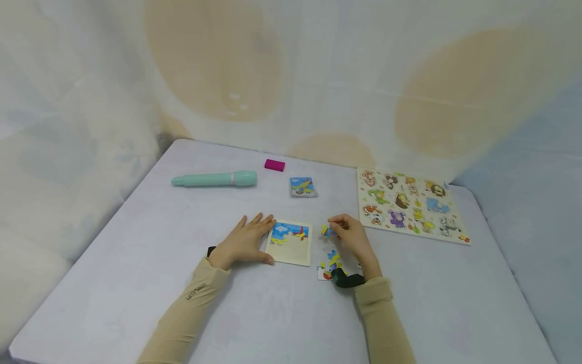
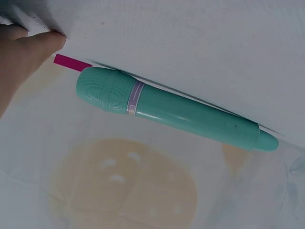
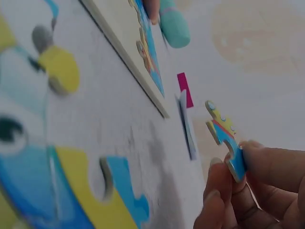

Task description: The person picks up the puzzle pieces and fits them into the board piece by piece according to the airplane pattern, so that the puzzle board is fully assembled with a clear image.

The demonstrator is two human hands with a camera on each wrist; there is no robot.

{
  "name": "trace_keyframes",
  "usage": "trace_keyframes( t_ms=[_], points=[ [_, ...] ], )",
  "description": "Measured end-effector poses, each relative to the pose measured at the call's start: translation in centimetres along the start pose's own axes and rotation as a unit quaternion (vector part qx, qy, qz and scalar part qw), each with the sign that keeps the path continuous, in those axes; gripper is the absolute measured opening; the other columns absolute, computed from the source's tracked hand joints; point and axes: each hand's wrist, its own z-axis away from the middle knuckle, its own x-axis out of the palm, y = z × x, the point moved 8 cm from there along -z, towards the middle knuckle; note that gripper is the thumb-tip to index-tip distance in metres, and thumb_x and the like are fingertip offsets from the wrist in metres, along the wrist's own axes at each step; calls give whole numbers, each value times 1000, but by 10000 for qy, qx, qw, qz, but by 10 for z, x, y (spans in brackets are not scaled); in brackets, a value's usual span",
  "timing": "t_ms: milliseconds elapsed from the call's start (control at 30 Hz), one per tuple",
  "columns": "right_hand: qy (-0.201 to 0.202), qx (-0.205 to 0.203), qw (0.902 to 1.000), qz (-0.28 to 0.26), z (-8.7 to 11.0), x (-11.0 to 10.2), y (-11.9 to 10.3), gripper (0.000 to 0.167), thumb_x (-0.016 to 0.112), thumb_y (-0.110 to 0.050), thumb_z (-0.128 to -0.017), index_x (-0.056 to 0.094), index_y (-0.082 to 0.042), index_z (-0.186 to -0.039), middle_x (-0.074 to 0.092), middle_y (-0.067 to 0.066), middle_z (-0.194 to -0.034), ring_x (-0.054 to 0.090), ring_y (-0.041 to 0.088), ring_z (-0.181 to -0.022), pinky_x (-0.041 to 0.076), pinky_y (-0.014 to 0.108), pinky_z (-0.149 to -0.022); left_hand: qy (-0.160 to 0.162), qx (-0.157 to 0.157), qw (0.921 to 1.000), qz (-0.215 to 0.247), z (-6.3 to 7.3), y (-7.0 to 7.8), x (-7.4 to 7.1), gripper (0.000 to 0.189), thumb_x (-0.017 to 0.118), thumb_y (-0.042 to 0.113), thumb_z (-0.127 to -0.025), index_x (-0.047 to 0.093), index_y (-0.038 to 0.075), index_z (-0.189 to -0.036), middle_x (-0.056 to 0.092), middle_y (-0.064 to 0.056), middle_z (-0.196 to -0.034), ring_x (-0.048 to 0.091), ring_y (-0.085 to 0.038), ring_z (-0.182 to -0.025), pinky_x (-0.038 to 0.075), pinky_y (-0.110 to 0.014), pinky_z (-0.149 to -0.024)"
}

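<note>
"Where is the puzzle piece (image 3: 222, 130) now?"

"Just right of centre in the head view, beside the tray (image 1: 291, 254). The right hand (image 1: 353, 241) has it pinched between thumb and fingers, tilted."

"And the left hand (image 1: 245, 240)?"

"Fingers spread, grasping nothing, at the tray's left edge. I'd let it brace the tray there against sliding."

"How would you seat the piece?"

"Turn it flat first, then match its yellow, red and blue to the fitted pieces (image 1: 282, 231) in the tray's upper part. Ease the knobs in from above without forcing, and avoid brushing the loose pieces (image 1: 334, 257) below."
</note>
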Motion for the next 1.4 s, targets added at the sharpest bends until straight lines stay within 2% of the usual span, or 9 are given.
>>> trace_keyframes(
  t_ms=[267,400,633,900,1100,1167,1400],
  points=[
    [-113,-275,9993,-211,1,17,-13,15,67,-13,-90,67,-2,-100,70,11,-92,63,14,-77,49,22,-67,3,-13,10000,-79,0,2,-2,108,80,57,-68,30,14,-153,25,-3,-161,15,-31,-151,7,-60,-120],
    [-307,-366,9985,-260,5,33,-19,16,69,-11,-89,68,-1,-101,70,12,-89,65,15,-75,51,23,-65,12,16,10000,-44,0,2,-1,108,80,57,-68,30,14,-153,25,-3,-161,15,-31,-151,7,-61,-120],
    [-365,-426,9980,296,8,51,-24,15,70,-11,-86,71,-6,-100,70,7,-85,60,13,-72,48,22,-63,38,24,10000,-6,-1,0,1,108,80,57,-68,30,14,-153,24,-4,-161,15,-31,-151,7,-61,-119],
    [-243,-536,9966,583,8,59,-26,17,74,-10,-83,70,-9,-99,67,5,-85,57,13,-73,47,22,-63,34,36,10000,-38,-1,1,0,107,80,57,-69,30,14,-153,25,-4,-161,15,-31,-151,7,-61,-119],
    [-54,-903,9898,1100,7,61,-28,18,77,-13,-81,71,-12,-98,58,6,-90,48,15,-70,39,23,-61,-14,14,10000,-45,0,1,-1,107,80,57,-69,30,13,-153,25,-5,-161,15,-33,-151,7,-62,-119],
    [-51,-958,9890,1125,7,61,-29,18,77,-13,-81,71,-12,-99,56,7,-90,46,16,-70,37,24,-60,-26,-5,10000,-58,1,1,-2,107,80,57,-69,30,14,-153,24,-5,-161,14,-33,-151,7,-62,-119],
    [112,-653,9939,883,6,56,-21,22,79,-12,-79,72,-14,-100,60,6,-96,49,16,-71,40,23,-61,-24,23,10000,-25,1,3,-1,108,79,58,-69,29,13,-153,25,-5,-161,15,-32,-151,7,-61,-119]
  ],
)
